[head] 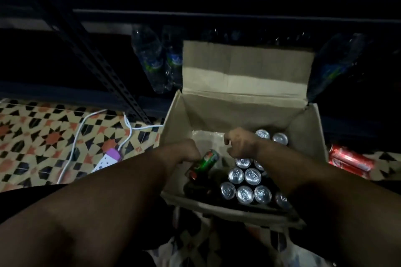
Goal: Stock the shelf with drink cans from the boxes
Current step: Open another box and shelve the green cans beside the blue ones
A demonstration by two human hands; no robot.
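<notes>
Dimly lit scene, notes as follows.
Box: open cardboard box (243,112) on the patterned floor (43,136), far flap standing up against the dark shelf (195,13).
Upright cans: cluster of silver-topped cans (252,176) packed along the box's near and right sides; two more at the far right corner.
Green can: one green can (206,161) lying tilted near the box's left wall, top end pointing toward the far side.
Left hand: left hand (186,151) reaches down into the box's left part, curled over the lower end of the green can; fingers hidden beneath the wrist, so cannot tell whether they are clamped on it.
Right hand: right hand (240,145) inside the box near its middle, above the can cluster; fingers curled together in a loose fist, nothing visibly held.
Box floor: pale plastic wrap (206,136) shows on the bare far-left part.
Red cans: red cans (349,159) lying on their sides on the floor just beside the box's right wall.
Bottles: water bottles (156,60) on the lowest shelf behind the box's left corner.
Power strip: white and purple power strip (108,158) with white cord on the floor, left of the box.
</notes>
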